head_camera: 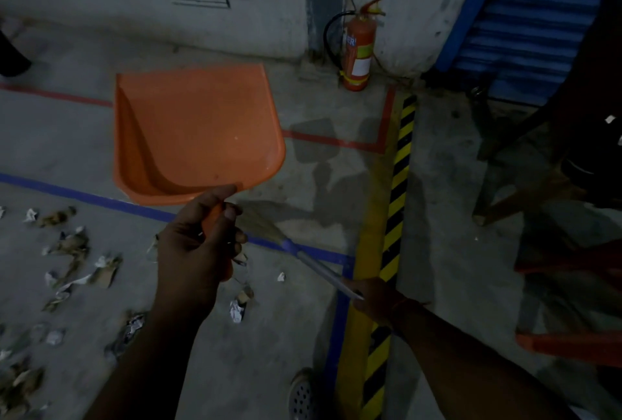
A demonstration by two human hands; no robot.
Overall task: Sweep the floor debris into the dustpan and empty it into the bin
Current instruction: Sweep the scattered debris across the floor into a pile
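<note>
**Two hands busy, scraps on the floor**

Two hands are at work here. The left hand (202, 244) has its fingers wrapped round the handle of an orange dustpan (198, 133), holding it up off the floor with the open pan facing up and nothing inside it that I can see. The right hand (373, 300) grips the thin grey handle of a broom (303, 258), whose bristles point toward the dustpan, low over a blue floor line (84, 197). Scraps of paper and dry debris (77, 261) lie scattered on the concrete to the left, below the pan. A red fire extinguisher (358, 49) stands against the wall, beside a yellow-and-black striped strip (397, 190).
</note>
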